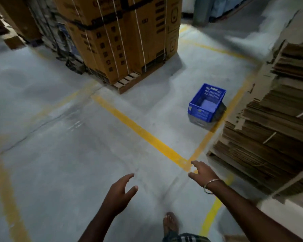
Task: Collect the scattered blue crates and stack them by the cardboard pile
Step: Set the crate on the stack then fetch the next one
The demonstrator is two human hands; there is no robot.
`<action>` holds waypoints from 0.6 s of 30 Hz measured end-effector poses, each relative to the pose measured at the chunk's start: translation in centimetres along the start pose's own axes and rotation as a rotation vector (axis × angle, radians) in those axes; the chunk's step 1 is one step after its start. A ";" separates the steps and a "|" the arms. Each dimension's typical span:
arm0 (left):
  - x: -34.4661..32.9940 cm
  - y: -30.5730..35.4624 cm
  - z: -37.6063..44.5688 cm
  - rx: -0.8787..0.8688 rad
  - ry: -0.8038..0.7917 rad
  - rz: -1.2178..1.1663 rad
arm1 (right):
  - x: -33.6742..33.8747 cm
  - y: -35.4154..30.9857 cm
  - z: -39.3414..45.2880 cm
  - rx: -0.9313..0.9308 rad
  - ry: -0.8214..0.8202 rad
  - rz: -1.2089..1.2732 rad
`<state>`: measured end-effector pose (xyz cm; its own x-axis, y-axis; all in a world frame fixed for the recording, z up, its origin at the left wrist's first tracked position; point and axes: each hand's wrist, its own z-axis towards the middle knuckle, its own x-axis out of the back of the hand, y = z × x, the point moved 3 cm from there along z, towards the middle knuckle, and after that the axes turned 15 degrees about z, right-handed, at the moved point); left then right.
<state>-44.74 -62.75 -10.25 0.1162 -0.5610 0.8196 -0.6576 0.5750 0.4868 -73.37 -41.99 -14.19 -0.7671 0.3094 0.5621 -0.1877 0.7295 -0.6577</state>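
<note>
One blue plastic crate (206, 103) sits on the concrete floor, right of centre, close to the left side of the flattened cardboard pile (273, 130). It seems to rest on a darker crate beneath it. My left hand (120, 193) reaches forward low in the frame, fingers relaxed and spread, holding nothing. My right hand (202, 172), with a metal bangle on the wrist, stretches out over the yellow line corner, also holding nothing. Both hands are well short of the crate.
A tall strapped stack of brown cartons on a wooden pallet (119, 37) stands ahead at centre-left. Yellow floor lines (140, 130) cross the grey concrete. My sandalled foot (171, 223) shows at the bottom. More boxes sit at the far left.
</note>
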 end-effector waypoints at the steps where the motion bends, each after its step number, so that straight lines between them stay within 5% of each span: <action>1: 0.9 -0.1 2.2 0.000 -0.006 0.028 | 0.5 -0.6 1.7 -0.004 0.000 -0.007; 18: 18.1 -6.5 44.1 -0.088 -0.212 0.155 | 7.1 -13.9 28.2 -0.174 0.277 0.134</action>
<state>-71.20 -102.92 -11.89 -0.1456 -0.5693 0.8092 -0.5868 0.7082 0.3926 -93.52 -67.15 -15.24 -0.5777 0.5459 0.6069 0.0290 0.7567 -0.6531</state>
